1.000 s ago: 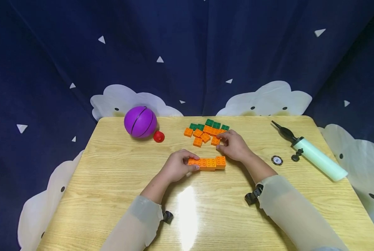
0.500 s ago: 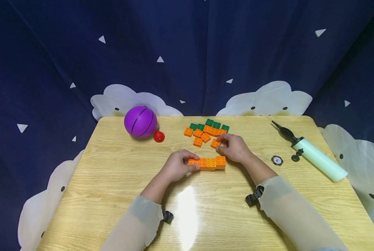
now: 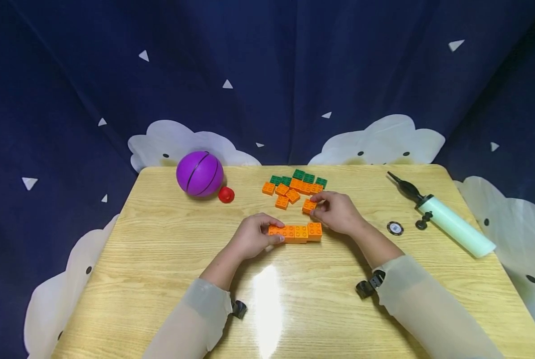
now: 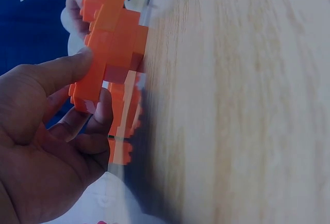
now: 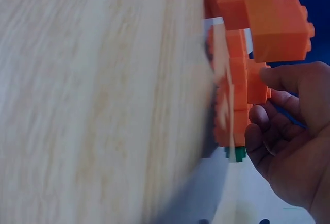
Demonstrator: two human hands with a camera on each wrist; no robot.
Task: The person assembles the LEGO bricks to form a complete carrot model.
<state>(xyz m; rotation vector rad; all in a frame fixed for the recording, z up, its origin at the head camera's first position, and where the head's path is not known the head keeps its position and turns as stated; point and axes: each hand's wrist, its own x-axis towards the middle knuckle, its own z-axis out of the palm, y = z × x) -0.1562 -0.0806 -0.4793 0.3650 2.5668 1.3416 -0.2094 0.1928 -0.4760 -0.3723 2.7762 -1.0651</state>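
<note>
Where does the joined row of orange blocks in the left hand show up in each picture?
Head: just below and right of centre, its left end in the left hand; the row of orange blocks.
Left wrist: upper left, pinched at its near end.
Right wrist: top right, partly cut off.
Shared landmark: the right hand, in all three views.
</note>
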